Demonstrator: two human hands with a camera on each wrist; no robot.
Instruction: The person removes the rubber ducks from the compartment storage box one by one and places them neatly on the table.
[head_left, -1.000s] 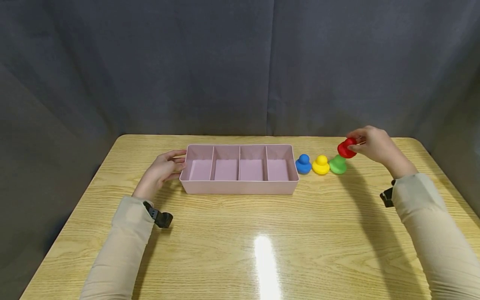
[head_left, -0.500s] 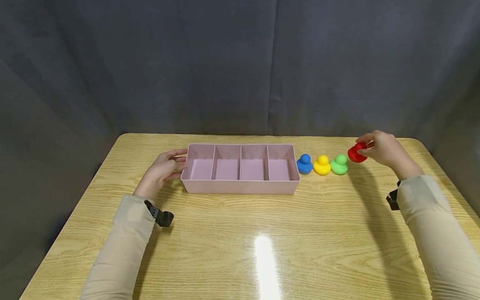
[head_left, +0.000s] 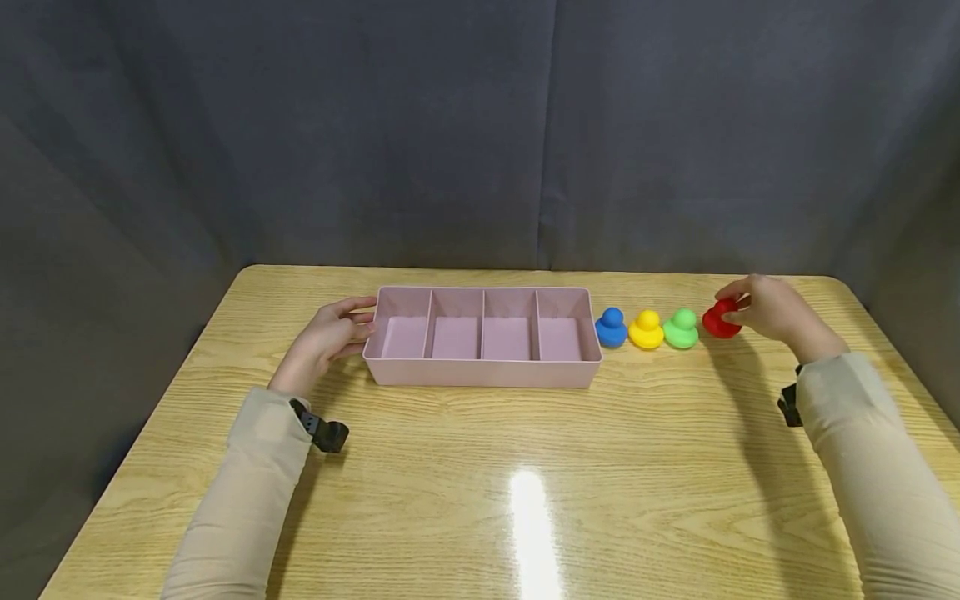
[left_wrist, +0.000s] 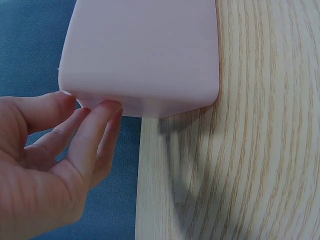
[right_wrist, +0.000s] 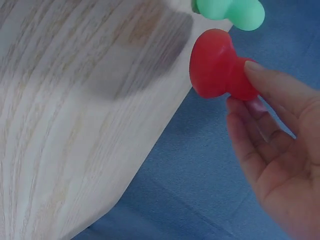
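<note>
the right hand (head_left: 772,310) pinches the knob of the red piece (head_left: 720,321) between thumb and fingertips (right_wrist: 257,70), at the far right end of the row and just right of the green piece (head_left: 681,328); from the head view its base looks down on the table (head_left: 525,467), though the wrist view is too skewed to be sure it sits flat. to finish this well, the piece should settle level and in line with the others before the pinch loosens, with the fingers lifting straight away so they do not nudge it into the green one. the left hand (head_left: 326,337) lies with relaxed fingers touching the left end wall of the pink tray (head_left: 480,375), holding nothing, which steadies its 4 compartments. left of the green piece stand the yellow piece (head_left: 646,329) and the blue piece (head_left: 611,327). compared with 1 second ago, the red piece has come down and rightward from above the green one, while the left hand has stayed put.
</note>
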